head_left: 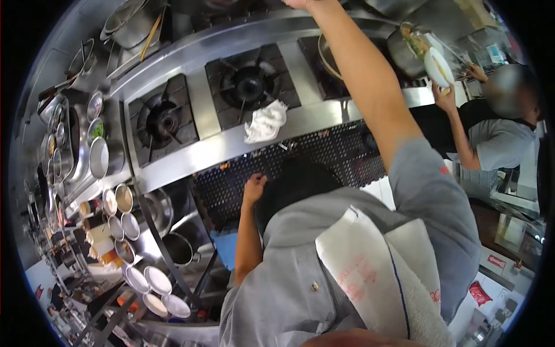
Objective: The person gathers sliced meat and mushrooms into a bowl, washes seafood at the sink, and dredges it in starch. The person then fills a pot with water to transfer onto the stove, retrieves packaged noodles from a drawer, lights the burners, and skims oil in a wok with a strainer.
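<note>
My right arm stretches far forward over the stove, and my right hand point(298, 3) is cut off by the top edge of the view, so its fingers and anything in them are hidden. My left hand point(255, 188) hangs low beside my dark apron, above the perforated black floor mat point(225, 199). Its fingers are curled in, with nothing visible in them. A crumpled white cloth point(266, 121) lies on the stove's steel front edge by the middle burner point(250, 87). Another burner point(163, 118) is to the left of it. A towel point(370, 272) hangs over my shoulder.
A co-worker point(503, 127) at the right holds a white dish point(439, 67) beside a large pot point(404, 52) with food. Metal containers point(99, 157) and stacked bowls point(157, 280) line the left. A big pot point(134, 26) stands at the back left.
</note>
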Tool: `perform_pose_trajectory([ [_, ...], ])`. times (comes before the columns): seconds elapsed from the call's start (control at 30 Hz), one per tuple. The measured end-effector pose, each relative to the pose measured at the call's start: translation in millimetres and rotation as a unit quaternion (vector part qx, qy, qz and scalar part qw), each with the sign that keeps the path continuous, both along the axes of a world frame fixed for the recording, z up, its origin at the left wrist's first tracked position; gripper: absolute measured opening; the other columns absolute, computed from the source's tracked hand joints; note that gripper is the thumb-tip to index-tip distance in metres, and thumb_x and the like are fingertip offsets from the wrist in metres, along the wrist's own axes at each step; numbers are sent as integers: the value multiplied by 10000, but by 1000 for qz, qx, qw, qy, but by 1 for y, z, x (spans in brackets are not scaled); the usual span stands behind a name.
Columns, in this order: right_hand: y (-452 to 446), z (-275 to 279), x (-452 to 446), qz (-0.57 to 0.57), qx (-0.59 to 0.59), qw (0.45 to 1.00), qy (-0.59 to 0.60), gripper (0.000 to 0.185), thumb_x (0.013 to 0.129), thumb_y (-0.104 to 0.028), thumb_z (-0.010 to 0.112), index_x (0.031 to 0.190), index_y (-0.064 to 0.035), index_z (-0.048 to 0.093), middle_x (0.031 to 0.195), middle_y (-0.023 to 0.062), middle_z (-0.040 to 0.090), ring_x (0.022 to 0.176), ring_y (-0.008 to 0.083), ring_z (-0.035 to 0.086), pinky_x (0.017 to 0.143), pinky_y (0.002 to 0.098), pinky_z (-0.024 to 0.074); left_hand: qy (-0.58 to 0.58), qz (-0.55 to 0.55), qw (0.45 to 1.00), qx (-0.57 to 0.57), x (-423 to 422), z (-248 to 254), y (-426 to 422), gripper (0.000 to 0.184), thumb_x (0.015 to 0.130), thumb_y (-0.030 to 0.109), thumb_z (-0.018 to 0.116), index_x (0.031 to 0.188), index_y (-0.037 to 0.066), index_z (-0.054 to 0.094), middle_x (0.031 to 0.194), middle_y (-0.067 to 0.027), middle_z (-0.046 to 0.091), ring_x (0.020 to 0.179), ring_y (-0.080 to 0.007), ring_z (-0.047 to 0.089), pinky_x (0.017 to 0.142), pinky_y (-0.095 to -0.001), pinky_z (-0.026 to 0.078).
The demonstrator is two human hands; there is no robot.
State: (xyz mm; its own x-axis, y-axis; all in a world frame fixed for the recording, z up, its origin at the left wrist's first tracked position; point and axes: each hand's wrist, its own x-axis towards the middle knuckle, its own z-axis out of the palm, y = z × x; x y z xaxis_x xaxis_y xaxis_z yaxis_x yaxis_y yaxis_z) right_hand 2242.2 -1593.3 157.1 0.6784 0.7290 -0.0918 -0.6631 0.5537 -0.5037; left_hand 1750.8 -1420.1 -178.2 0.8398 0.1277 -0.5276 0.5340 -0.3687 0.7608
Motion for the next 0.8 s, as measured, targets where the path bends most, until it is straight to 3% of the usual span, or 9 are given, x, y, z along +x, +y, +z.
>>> perform_pose_trajectory([
  [0.13, -19, 40, -22, 18, 20, 999, 42, 103, 837, 24, 487, 801, 93, 419, 683, 90, 479, 519, 130, 520, 444, 178, 467, -37, -24, 998, 40, 18, -18, -30, 387, 828, 327, 601, 1025, -6, 602, 893, -210, 651, 873, -341, 633, 778, -381, 481],
  [0.2, -35, 42, -24, -37, 31, 997, -64, 131, 845, 8, 480, 844, 116, 406, 688, 79, 471, 514, 123, 510, 430, 178, 455, -31, 20, 999, 20, 20, -21, -40, 388, 828, 332, 595, 1019, -6, 607, 871, -207, 654, 864, -341, 635, 773, -380, 484],
  [0.27, -61, 69, -43, 83, 45, 991, 95, 163, 858, -23, 454, 890, 123, 391, 690, 57, 467, 512, 121, 496, 438, 191, 450, -5, 74, 997, -24, 14, -30, -47, 382, 829, 328, 591, 1015, -6, 610, 868, -208, 654, 866, -346, 634, 775, -383, 482],
  [0.33, -87, 74, -53, 127, 63, 986, 86, 178, 865, -45, 439, 904, 119, 381, 692, 53, 470, 509, 122, 501, 446, 204, 461, 39, 122, 989, -68, 2, -51, -53, 377, 830, 324, 588, 1012, -5, 614, 864, -209, 654, 869, -350, 632, 777, -387, 481],
  [0.47, -157, 69, -74, 192, 82, 970, 122, 236, 892, -87, 396, 988, 119, 335, 700, 68, 468, 506, 140, 512, 442, 214, 467, 26, 96, 994, 55, -15, -151, -70, 284, 838, 268, 586, 883, -9, 627, 716, -140, 639, 604, -194, 618, 542, -323, 481],
  [0.57, -209, 60, -126, 81, 57, 989, 107, 251, 894, -102, 398, 1002, 114, 329, 732, 84, 472, 497, 146, 512, 416, 203, 472, 111, 139, 974, -139, 19, -88, -106, 272, 871, 266, 558, 884, -4, 590, 642, -84, 584, 497, -137, 541, 413, -271, 407],
  [0.63, -246, 50, -153, 18, -2, 991, 131, 393, 890, -24, 415, 1231, 146, 315, 784, 114, 485, 470, 124, 471, 336, 232, 379, 127, 190, 946, -228, 37, -82, -125, 282, 890, 291, 531, 917, 12, 555, 660, -82, 578, 509, -171, 546, 429, -292, 424],
  [0.67, -270, 34, -159, 56, 1, 993, 105, 484, 915, -98, 413, 1292, 115, 196, 762, 87, 459, 450, 90, 419, 331, 232, 339, 138, 218, 932, -255, 49, -68, -135, 292, 896, 311, 515, 918, 21, 537, 682, -88, 582, 530, -198, 561, 460, -319, 455],
  [0.8, -305, 18, -223, -21, -203, 971, 124, 353, 885, -122, 438, 1184, 62, 403, 662, 14, 472, 391, 66, 414, 315, 194, 358, 146, 420, 783, -436, 85, -121, -155, 409, 940, 434, 397, 949, 38, 499, 701, -119, 563, 596, -257, 588, 555, -379, 519],
])
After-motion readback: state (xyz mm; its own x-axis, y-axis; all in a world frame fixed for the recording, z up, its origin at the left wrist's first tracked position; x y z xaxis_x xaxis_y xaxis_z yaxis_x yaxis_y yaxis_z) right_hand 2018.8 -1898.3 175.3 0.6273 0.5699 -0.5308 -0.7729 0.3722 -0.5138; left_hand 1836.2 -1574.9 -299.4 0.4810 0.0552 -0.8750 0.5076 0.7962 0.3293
